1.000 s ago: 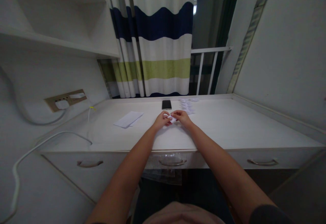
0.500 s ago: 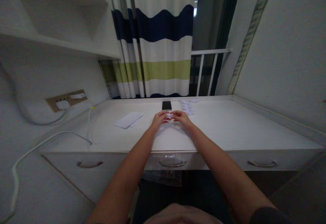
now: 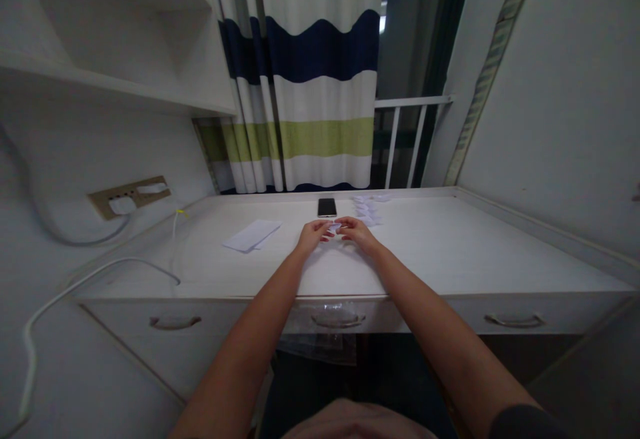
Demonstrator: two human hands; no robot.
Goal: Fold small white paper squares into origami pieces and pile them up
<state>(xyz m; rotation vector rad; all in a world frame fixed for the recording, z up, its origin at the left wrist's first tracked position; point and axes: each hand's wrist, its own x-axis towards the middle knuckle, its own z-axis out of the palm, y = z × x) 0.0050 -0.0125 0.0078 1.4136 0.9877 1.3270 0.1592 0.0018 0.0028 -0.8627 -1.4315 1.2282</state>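
Between my hands is a small folded piece of white paper, held just above the desk. My left hand pinches its left side, and my right hand grips its right side. The paper's exact shape is partly covered by my fingers. Just beyond my right hand lie several small folded white paper pieces in a row. Flat sheets of white paper rest on the desk to the left of my left hand.
A dark phone lies on the white desk beyond my hands. At the left, a white cable runs over the desk edge near a wall socket. A striped curtain hangs behind, and drawer handles line the front.
My fingers have shifted slightly around the small paper, and a bit more of it shows between them. The sheets, the phone and the row of folded pieces stay in place.
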